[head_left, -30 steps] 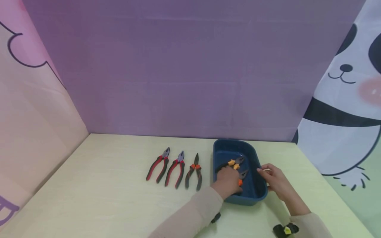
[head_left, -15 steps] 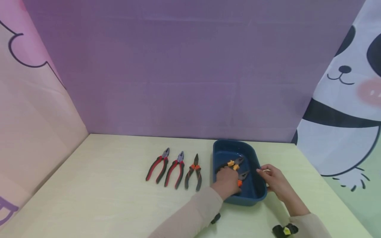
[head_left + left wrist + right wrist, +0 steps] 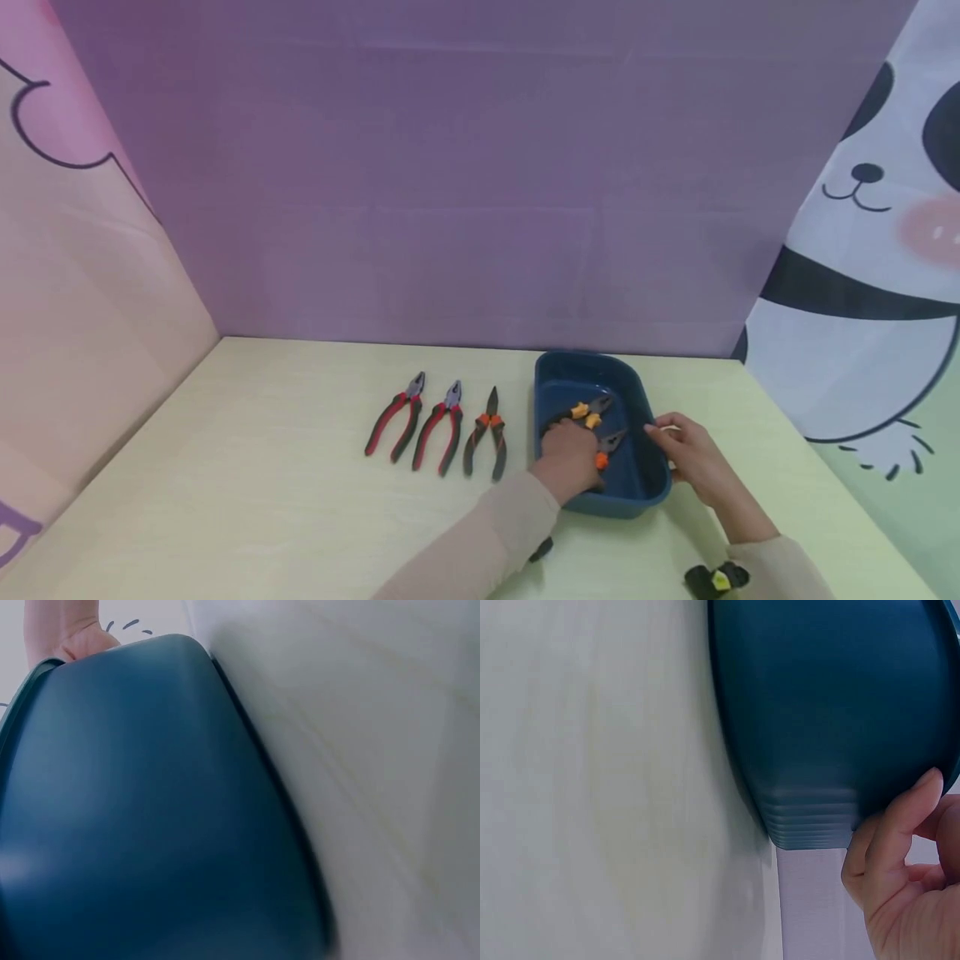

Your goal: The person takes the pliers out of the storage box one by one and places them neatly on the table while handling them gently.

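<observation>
A dark blue plastic bin (image 3: 621,505) stands on the table with two pairs of pliers inside. One, with yellow-orange collars (image 3: 592,415), lies further back, its dark handles partly behind my left hand (image 3: 568,457). That hand reaches into the bin, fingers curled down around the handles of the pliers with orange collars (image 3: 602,460); their metal head sticks out to the right, while my fingertips are hidden. My right hand (image 3: 693,458) pinches the bin's right rim. In the right wrist view, its fingers (image 3: 904,825) bend against the bin's outer wall (image 3: 832,712).
Left of the bin, three pairs of pliers lie in a row: two red-and-black ones (image 3: 395,417) (image 3: 438,429) and one orange-and-black long-nose pair (image 3: 487,433). A purple backdrop (image 3: 480,183) rises behind the pale table (image 3: 262,467). A panda-print cloth (image 3: 862,358) hangs on the right.
</observation>
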`<action>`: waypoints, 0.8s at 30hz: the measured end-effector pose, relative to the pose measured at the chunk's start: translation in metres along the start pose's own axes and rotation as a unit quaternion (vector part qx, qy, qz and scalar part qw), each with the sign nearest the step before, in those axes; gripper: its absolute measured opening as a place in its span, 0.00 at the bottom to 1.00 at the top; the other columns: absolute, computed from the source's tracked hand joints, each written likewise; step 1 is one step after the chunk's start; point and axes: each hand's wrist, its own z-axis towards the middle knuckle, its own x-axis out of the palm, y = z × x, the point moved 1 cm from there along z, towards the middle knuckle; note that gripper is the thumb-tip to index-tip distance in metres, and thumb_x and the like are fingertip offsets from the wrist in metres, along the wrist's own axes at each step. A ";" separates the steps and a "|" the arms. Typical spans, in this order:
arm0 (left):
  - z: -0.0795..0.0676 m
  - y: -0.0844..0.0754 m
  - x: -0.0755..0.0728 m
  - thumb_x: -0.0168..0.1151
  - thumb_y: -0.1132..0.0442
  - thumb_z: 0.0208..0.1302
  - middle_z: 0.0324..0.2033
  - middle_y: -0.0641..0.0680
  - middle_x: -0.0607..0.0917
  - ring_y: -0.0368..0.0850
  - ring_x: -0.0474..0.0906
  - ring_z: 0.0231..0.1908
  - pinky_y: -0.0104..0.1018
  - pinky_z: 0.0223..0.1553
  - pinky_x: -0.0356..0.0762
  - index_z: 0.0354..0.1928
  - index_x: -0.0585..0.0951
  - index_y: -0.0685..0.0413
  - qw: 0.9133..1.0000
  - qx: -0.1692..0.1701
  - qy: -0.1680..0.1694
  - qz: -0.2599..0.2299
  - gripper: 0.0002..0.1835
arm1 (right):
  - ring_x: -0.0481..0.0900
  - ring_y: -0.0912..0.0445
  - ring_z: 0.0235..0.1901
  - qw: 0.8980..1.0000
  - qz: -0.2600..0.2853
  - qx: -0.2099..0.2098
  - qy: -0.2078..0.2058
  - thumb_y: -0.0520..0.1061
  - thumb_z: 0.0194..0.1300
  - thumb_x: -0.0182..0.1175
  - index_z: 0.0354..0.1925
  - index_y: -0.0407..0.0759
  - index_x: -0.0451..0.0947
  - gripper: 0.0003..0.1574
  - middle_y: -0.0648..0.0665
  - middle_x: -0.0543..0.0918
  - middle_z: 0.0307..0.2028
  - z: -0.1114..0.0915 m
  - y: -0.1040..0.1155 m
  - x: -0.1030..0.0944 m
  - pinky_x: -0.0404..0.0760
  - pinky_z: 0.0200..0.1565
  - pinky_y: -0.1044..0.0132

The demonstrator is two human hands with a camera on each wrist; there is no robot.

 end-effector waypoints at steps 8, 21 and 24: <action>0.000 0.001 0.000 0.72 0.34 0.39 0.42 0.53 0.79 0.45 0.76 0.38 0.34 0.36 0.76 0.46 0.82 0.45 1.000 -0.001 0.006 -0.002 0.33 | 0.80 0.58 0.26 1.000 0.003 -0.007 0.002 0.44 0.71 0.50 0.47 0.30 0.62 0.17 0.46 0.81 0.29 0.001 -0.001 0.001 0.80 0.24 0.58; 0.002 0.002 -0.001 0.72 0.34 0.40 0.37 0.50 0.80 0.43 0.75 0.37 0.33 0.36 0.75 0.40 0.83 0.44 1.000 -0.001 0.009 -0.001 0.28 | 0.79 0.58 0.26 1.000 0.001 -0.007 0.006 0.45 0.72 0.50 0.47 0.30 0.63 0.17 0.46 0.80 0.30 -0.001 0.003 -0.001 0.80 0.25 0.59; 0.002 0.003 -0.002 0.71 0.35 0.40 0.35 0.49 0.80 0.42 0.75 0.37 0.33 0.36 0.75 0.38 0.84 0.43 1.000 0.003 0.005 -0.003 0.27 | 0.79 0.58 0.27 1.000 -0.001 -0.007 0.006 0.45 0.72 0.50 0.47 0.30 0.63 0.18 0.46 0.81 0.30 -0.002 0.004 -0.001 0.80 0.25 0.59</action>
